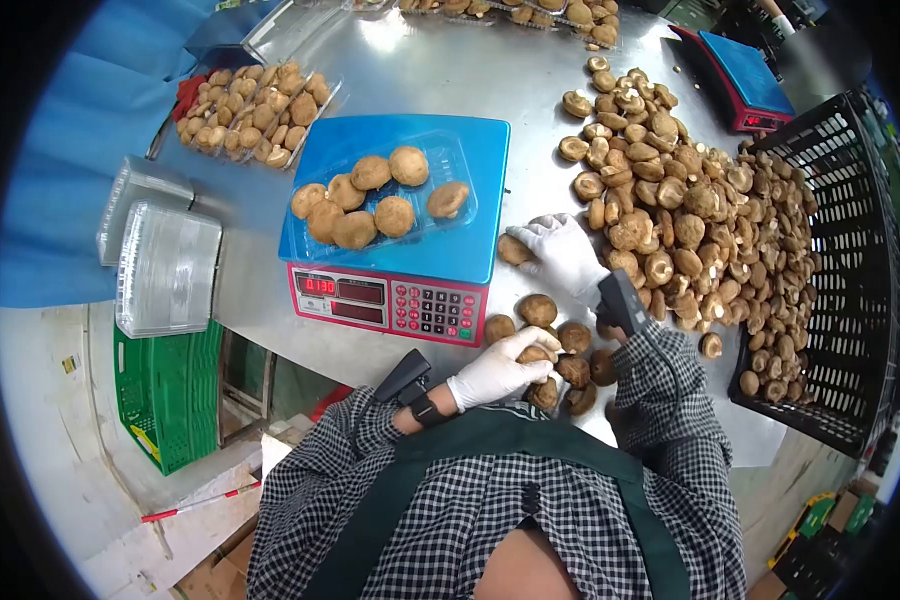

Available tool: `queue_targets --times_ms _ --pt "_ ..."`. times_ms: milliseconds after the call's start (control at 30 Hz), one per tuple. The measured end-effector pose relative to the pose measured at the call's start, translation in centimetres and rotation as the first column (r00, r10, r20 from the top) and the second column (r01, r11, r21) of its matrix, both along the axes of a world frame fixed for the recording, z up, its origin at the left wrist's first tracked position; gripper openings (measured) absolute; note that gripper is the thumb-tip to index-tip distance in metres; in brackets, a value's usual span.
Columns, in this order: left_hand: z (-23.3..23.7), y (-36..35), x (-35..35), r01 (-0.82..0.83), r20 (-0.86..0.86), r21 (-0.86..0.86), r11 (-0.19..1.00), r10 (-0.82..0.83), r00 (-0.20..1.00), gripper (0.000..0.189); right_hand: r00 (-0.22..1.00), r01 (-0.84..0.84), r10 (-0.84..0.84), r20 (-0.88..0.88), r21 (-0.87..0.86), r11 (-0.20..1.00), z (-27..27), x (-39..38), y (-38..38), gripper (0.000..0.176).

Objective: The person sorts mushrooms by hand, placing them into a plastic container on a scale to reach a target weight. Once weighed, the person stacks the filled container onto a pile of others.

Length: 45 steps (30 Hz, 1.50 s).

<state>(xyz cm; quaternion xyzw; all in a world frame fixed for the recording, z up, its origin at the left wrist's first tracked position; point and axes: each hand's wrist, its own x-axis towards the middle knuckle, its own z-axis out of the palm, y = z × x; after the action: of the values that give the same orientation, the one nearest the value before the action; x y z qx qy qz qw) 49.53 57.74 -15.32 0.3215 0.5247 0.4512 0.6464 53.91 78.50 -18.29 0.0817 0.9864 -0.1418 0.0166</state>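
Note:
My right hand [562,258], in a white glove, is closed around a brown mushroom [513,250] beside the scale's right edge. My left hand [500,368], also gloved, has its fingers on another mushroom [536,354] near the table's front edge, within a small group of mushrooms [574,338]. On the blue platform of the digital scale [440,262] sits a clear plastic tray [440,150] with several mushrooms, caps mostly up. The red display [318,286] appears to read 0.130. A large heap of mushrooms [670,195] lies to the right of my right hand.
A black crate [850,340] lies tipped at the right, mushrooms spilling from it. Stacked clear trays [170,270] stand at the left above green crates [175,400]. Filled packs of mushrooms [255,110] are at the back left. A second scale [745,75] stands at the back right.

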Motion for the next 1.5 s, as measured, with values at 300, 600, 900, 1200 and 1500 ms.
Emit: queue_targets --times_ms 300,600,900,1200,1500 --pt "2.1 0.6 -2.7 -0.224 0.125 0.028 0.974 0.219 0.968 0.023 0.897 0.009 -0.439 0.049 -0.996 -0.094 6.4 6.5 -1.7 0.053" --pt "6.2 3.5 -3.2 -0.206 -0.290 0.447 0.870 0.359 0.887 0.050 0.878 -0.060 -0.476 0.046 -0.977 -0.205 7.3 9.7 -4.5 0.062" --pt "4.4 4.3 -0.1 0.110 -0.593 0.475 0.873 0.226 0.773 0.053 0.809 0.408 -0.585 0.051 -0.765 0.498 7.6 14.2 -6.0 0.056" --pt "0.5 12.3 -0.7 0.133 -0.683 0.419 0.898 0.215 0.698 0.038 0.652 0.080 -0.752 0.096 -0.995 -0.058 6.0 19.9 -6.1 0.063" --pt "-1.4 15.6 1.7 0.185 -0.958 0.086 0.979 0.030 0.285 0.048 0.622 0.411 -0.740 0.256 -0.911 0.031 5.3 20.0 -5.1 0.023"
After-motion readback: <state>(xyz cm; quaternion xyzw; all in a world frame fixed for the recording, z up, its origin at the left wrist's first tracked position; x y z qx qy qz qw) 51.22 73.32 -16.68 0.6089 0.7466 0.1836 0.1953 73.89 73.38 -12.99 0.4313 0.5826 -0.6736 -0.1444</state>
